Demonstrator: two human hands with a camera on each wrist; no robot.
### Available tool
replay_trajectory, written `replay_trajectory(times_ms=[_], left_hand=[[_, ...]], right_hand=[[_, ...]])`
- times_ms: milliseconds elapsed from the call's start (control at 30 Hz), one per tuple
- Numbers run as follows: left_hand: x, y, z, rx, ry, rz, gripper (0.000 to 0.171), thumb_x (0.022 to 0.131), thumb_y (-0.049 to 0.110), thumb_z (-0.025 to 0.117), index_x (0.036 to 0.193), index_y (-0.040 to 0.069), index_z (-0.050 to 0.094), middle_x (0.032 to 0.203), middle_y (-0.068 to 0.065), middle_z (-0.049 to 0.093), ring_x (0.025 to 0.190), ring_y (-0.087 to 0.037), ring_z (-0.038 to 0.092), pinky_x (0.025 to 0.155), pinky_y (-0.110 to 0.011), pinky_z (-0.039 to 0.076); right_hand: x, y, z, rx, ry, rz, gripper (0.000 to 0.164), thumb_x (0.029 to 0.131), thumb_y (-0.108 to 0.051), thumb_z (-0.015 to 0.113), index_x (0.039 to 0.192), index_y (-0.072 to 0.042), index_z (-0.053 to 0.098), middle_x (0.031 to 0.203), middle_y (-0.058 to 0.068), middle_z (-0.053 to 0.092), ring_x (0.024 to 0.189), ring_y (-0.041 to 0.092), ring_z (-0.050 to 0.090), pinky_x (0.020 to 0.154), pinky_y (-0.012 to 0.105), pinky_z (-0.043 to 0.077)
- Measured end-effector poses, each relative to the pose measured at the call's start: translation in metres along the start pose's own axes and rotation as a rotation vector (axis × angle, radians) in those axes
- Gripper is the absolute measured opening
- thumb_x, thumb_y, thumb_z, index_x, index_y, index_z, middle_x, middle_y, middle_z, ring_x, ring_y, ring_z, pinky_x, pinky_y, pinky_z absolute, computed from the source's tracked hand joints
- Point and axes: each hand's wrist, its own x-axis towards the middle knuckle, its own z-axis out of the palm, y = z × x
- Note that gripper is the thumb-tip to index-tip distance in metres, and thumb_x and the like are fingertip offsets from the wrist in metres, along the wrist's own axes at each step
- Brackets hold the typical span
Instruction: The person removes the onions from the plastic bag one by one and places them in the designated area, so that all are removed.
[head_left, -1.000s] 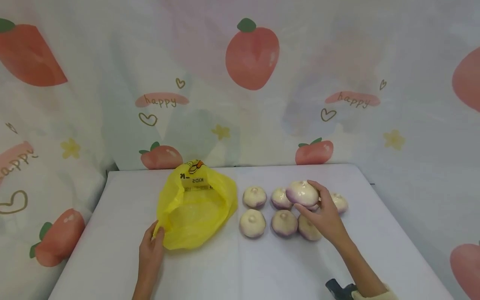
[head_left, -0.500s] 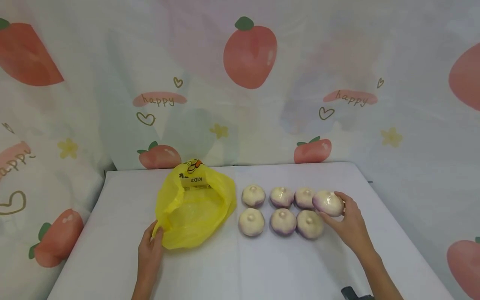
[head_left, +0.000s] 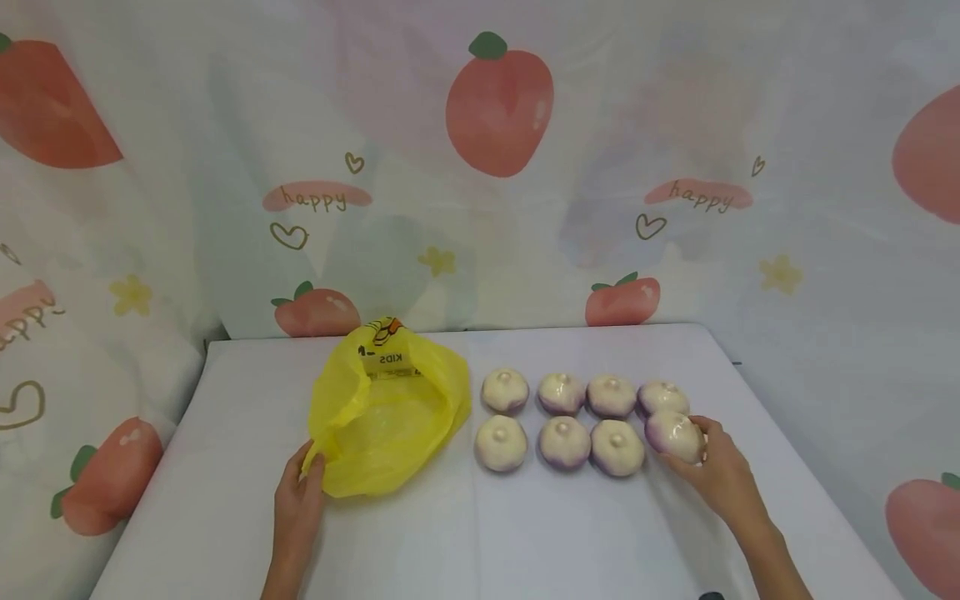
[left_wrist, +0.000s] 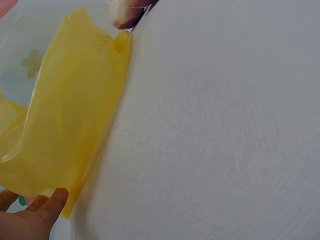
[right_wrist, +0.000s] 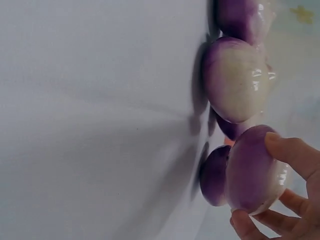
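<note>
My left hand (head_left: pixel 298 487) pinches the near left edge of a thin yellow plastic bag (head_left: pixel 375 482), whose mouth gapes toward me. In the left wrist view, the thumb and fingers (left_wrist: pixel 57 202) grip the bag's lower rim. At the right end of the front row, my right hand (head_left: pixel 723 475) holds a glossy white-and-purple turnip (head_left: pixel 675 437) by its sides, close over the table. Its purple underside faces the camera in the right wrist view, where a second turnip (right_wrist: pixel 215 176) sits just behind. The held turnip overlaps the back row's rightmost turnip (head_left: pixel 662 396) in the head view.
Several more turnips stand in two rows between bag and right hand, among them a front-left one (head_left: pixel 501 443) and a back-left one (head_left: pixel 505 390). A white cloth covers the table (head_left: pixel 420 550). Behind it hangs a strawberry-print curtain (head_left: pixel 498 250). A small dark object (head_left: pixel 711 596) shows at the bottom edge.
My right hand has carried the turnip from over the back row to the right, then down and toward me to the front row's end. The left hand keeps its grip on the bag.
</note>
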Motion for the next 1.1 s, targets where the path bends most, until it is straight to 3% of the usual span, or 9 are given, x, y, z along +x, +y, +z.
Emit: replay_trajectory(times_ms=[133,300,433,700,1100], left_hand=[[0.0,0.0,0.0,-0.012,-0.004,0.007,0.065,0.098,0.05,0.037,0.146,0.007,0.03,0.148,-0.015,0.03,0.127,-0.038,0.037,0.102,-0.052,0.032],[0.0,0.0,0.0,-0.003,0.0,0.006,0.065,0.098,0.049,0.036,0.146,0.006,0.03,0.148,-0.016,0.029,0.129,-0.038,0.036,0.103,-0.052,0.032],[0.0,0.001,-0.001,0.011,0.006,-0.007,0.066,0.098,0.05,0.036,0.146,0.006,0.029,0.149,-0.016,0.029,0.129,-0.038,0.035,0.104,-0.053,0.03],[0.0,-0.002,-0.002,-0.012,-0.003,0.001,0.067,0.097,0.052,0.038,0.147,0.008,0.029,0.149,-0.013,0.029,0.127,-0.036,0.038,0.101,-0.05,0.035],[0.0,-0.004,-0.003,-0.01,-0.023,0.002,0.067,0.097,0.051,0.041,0.148,0.009,0.027,0.149,-0.014,0.029,0.127,-0.036,0.039,0.1,-0.049,0.037]], right_hand=[[0.001,0.007,0.003,0.007,-0.043,0.003,0.078,0.082,-0.023,0.074,0.128,0.02,0.029,0.118,0.044,0.041,0.105,0.057,0.044,0.081,0.062,0.04],[0.001,0.015,0.01,-0.011,-0.041,-0.006,0.073,0.078,-0.015,0.076,0.123,0.021,0.031,0.108,0.044,0.042,0.097,0.054,0.048,0.076,0.06,0.042],[0.0,0.019,0.013,-0.045,-0.048,-0.006,0.073,0.078,-0.015,0.075,0.123,0.02,0.029,0.105,0.041,0.04,0.092,0.052,0.048,0.072,0.059,0.043],[-0.002,0.024,0.018,-0.096,-0.063,-0.029,0.081,0.081,-0.018,0.074,0.129,0.023,0.024,0.107,0.046,0.036,0.096,0.061,0.044,0.075,0.065,0.043],[-0.002,0.026,0.017,-0.049,-0.118,0.007,0.084,0.083,-0.019,0.072,0.135,0.019,0.019,0.114,0.047,0.029,0.101,0.065,0.04,0.08,0.068,0.039]])
